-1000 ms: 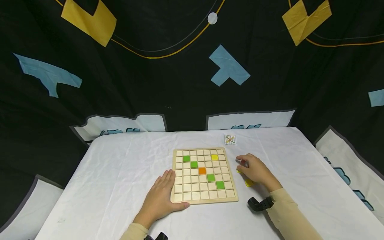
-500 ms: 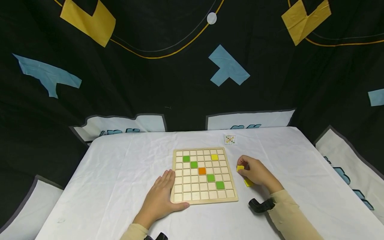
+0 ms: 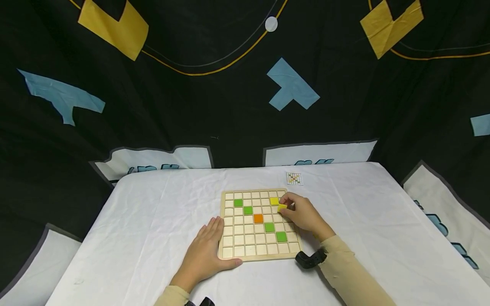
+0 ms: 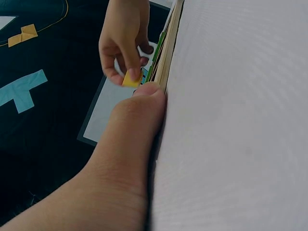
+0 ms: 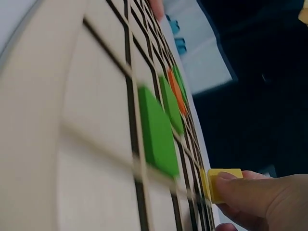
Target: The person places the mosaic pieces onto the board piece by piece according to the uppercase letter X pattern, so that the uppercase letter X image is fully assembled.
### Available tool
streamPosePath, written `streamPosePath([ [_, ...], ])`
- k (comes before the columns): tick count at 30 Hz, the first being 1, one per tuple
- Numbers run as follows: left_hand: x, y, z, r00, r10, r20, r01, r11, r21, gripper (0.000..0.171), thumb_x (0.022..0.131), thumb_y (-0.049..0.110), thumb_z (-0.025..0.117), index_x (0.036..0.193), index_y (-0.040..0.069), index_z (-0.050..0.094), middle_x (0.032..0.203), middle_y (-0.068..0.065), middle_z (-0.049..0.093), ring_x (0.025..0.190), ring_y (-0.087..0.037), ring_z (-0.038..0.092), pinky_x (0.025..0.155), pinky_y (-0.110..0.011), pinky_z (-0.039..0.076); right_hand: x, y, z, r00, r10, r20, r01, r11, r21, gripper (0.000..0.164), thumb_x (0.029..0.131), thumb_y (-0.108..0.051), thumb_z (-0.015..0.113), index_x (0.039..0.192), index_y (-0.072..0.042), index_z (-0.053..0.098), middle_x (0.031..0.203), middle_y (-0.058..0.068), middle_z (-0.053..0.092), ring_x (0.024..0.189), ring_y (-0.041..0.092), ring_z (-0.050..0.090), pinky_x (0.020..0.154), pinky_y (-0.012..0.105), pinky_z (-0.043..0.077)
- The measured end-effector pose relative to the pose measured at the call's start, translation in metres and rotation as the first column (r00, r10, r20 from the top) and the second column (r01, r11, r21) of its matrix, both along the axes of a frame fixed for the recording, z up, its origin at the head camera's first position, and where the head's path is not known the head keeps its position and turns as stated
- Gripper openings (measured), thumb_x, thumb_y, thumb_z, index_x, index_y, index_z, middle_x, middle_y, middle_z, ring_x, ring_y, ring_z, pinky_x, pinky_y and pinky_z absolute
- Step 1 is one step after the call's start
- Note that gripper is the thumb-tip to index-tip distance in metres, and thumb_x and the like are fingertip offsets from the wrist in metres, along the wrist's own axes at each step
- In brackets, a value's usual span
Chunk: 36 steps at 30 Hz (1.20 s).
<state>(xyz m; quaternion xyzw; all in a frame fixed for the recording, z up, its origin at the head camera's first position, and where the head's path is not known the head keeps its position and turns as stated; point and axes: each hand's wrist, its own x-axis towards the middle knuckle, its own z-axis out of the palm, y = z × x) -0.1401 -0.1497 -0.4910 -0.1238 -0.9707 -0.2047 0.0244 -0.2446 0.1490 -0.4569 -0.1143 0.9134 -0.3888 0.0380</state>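
Note:
A square wooden grid board (image 3: 264, 257) lies on the white table, with several green tiles (image 3: 281, 236), an orange tile (image 3: 258, 218) and a yellow tile (image 3: 274, 200) set in its cells. My right hand (image 3: 306, 214) pinches a second yellow tile (image 3: 282, 207) between thumb and fingers over the board's right part, just below the placed yellow one. The right wrist view shows this held tile (image 5: 214, 186) tilted against the thumb. Fingers extended, my left hand (image 3: 204, 250) rests along the board's left edge, its thumb at the near left corner.
Beyond the board's far right corner lies a small printed card (image 3: 294, 178) with a coloured grid pattern. A black wrist mount (image 3: 311, 258) on the right arm hangs close to the board's near right corner. Dark cloth with blue and yellow shapes hangs behind the table.
My right hand has picked up a yellow tile from the table right of the board and carried it left over the grid. The left hand has stayed at the board's edge.

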Motion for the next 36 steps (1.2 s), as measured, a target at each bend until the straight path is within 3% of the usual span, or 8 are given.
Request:
streamPosePath([
  [7,0.000,0.001,-0.001,1.000,0.006,0.000,-0.006,1.000,0.004,0.132,0.063,0.092,0.059,0.154,0.000,0.030,0.162,-0.014,0.029,0.154,-0.028,0.022,0.125,-0.048,0.022,-0.001,-0.027,-0.003,0.996,0.070,-0.054,-0.068,0.997,0.028,0.016,0.090,-0.016,0.073,0.103,-0.021,0.065,0.101,-0.003,0.067,0.090,0.012,0.060,0.085,0.035,0.053],
  [12,0.000,0.001,-0.001,1.000,0.006,0.013,-0.006,1.000,0.022,0.131,0.063,0.090,0.060,0.154,0.001,0.030,0.163,-0.013,0.028,0.154,-0.027,0.021,0.125,-0.049,0.021,-0.001,-0.036,-0.005,0.994,0.067,-0.087,-0.061,0.995,0.074,0.015,0.091,-0.017,0.073,0.105,-0.022,0.068,0.102,-0.004,0.068,0.090,0.012,0.060,0.086,0.036,0.052],
  [19,0.000,0.001,-0.001,1.000,0.004,0.018,-0.004,1.000,0.014,0.131,0.064,0.090,0.060,0.154,0.001,0.030,0.163,-0.013,0.028,0.154,-0.027,0.021,0.125,-0.049,0.022,0.001,-0.038,-0.009,0.990,0.061,-0.130,-0.047,0.993,0.104,0.019,0.090,-0.019,0.074,0.109,-0.019,0.073,0.110,-0.005,0.062,0.104,0.016,0.060,0.094,0.038,0.052],
  [27,0.000,0.000,-0.001,1.000,-0.001,-0.005,0.001,1.000,0.007,0.131,0.064,0.090,0.060,0.154,0.000,0.030,0.162,-0.014,0.029,0.154,-0.028,0.021,0.125,-0.049,0.022,0.007,-0.033,-0.006,0.984,0.115,-0.140,-0.092,0.983,0.162,0.019,0.091,-0.020,0.073,0.109,-0.016,0.078,0.109,-0.004,0.053,0.092,0.015,0.052,0.080,0.031,0.046],
  [36,0.000,0.000,0.000,1.000,0.000,0.001,0.000,1.000,0.011,0.131,0.064,0.091,0.058,0.154,0.000,0.030,0.163,-0.014,0.028,0.154,-0.027,0.021,0.125,-0.048,0.021,0.021,-0.003,-0.001,0.991,0.104,-0.081,-0.093,0.987,0.128,0.027,0.091,-0.020,0.072,0.118,-0.018,0.072,0.105,-0.005,0.061,0.080,0.012,0.050,0.071,0.028,0.044],
])
